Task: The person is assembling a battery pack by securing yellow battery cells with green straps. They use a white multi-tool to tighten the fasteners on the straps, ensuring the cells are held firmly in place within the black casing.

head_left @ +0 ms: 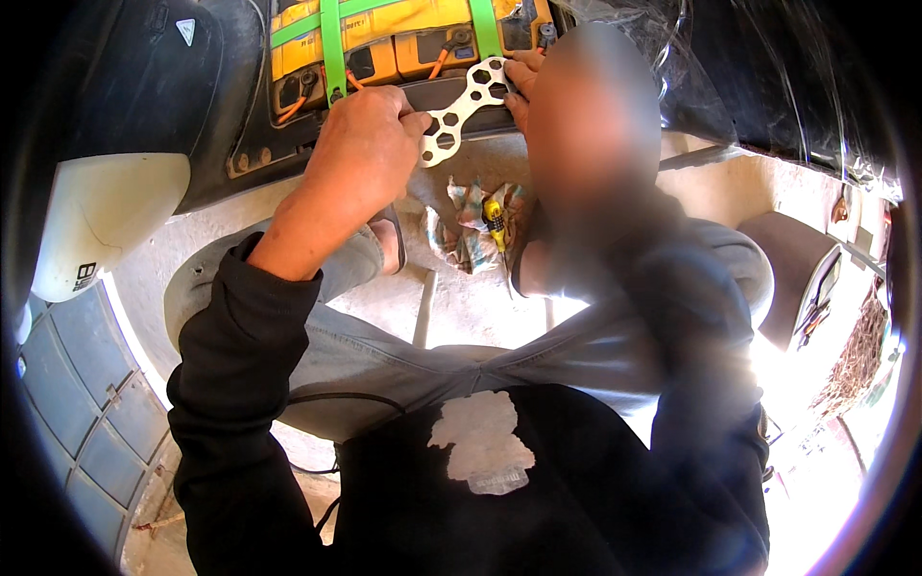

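A flat silver bone-shaped spanner (pixel 463 114) with hexagonal holes spans the gap between my hands. Its lower left end is pinched by the thumb and curled fingers of my left hand (pixel 363 144). At the upper right end, the fingers of my right hand (pixel 520 84) close on its edge; the rest of that hand is lost in a blur. Just beyond are yellow-and-black batteries (pixel 408 56), crossed by green straps (pixel 333 48). Orange cables (pixel 440 63) run to their terminals. My left fist is close to the front edge of the batteries.
A yellow-and-black screwdriver (pixel 495 223) lies on a crumpled cloth (pixel 451 230) on the floor between my feet. Dark vehicle panels (pixel 182 96) surround the batteries, with a white rounded panel (pixel 110 216) at left. Clear plastic wrap (pixel 768 86) hangs at the far right.
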{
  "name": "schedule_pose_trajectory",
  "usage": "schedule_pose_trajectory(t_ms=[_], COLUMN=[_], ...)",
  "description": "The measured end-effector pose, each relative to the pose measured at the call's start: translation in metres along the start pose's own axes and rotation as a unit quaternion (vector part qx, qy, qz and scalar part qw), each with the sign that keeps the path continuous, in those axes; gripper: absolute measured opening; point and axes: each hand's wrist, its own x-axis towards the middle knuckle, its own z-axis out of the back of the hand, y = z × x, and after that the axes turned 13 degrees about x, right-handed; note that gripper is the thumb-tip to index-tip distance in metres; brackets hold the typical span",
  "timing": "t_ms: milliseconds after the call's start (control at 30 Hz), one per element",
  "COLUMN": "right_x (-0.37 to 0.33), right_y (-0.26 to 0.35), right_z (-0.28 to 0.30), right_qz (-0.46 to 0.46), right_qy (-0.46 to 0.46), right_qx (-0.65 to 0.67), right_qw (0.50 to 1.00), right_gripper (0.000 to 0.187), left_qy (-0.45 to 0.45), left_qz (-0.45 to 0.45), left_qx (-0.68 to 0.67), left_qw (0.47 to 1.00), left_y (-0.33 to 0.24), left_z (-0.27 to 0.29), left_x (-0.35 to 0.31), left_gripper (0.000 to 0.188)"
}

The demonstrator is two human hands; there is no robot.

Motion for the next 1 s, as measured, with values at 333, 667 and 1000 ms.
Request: schedule_pose_trajectory(t_ms=[333, 667, 1000], right_x=[0.004, 0.006, 0.010], right_y=[0.001, 0.007, 0.006], right_z=[0.002, 0.002, -0.004], right_qz=[0.002, 0.035, 0.005], right_qy=[0.017, 0.003, 0.017], right_qx=[0.029, -0.005, 0.005], right_qw=[0.999, 0.999, 1.000], right_gripper=[0.016, 0.017, 0.017], left_qy=[-0.088, -0.103, -0.133], left_qz=[-0.035, -0.010, -0.035], left_qx=[0.087, 0.143, 0.177], left_qw=[0.992, 0.984, 0.975], left_y=[0.011, 0.013, 0.018], left_z=[0.006, 0.011, 0.009], left_x=[0.007, 0.016, 0.025], left_gripper=[0.027, 0.032, 0.031])
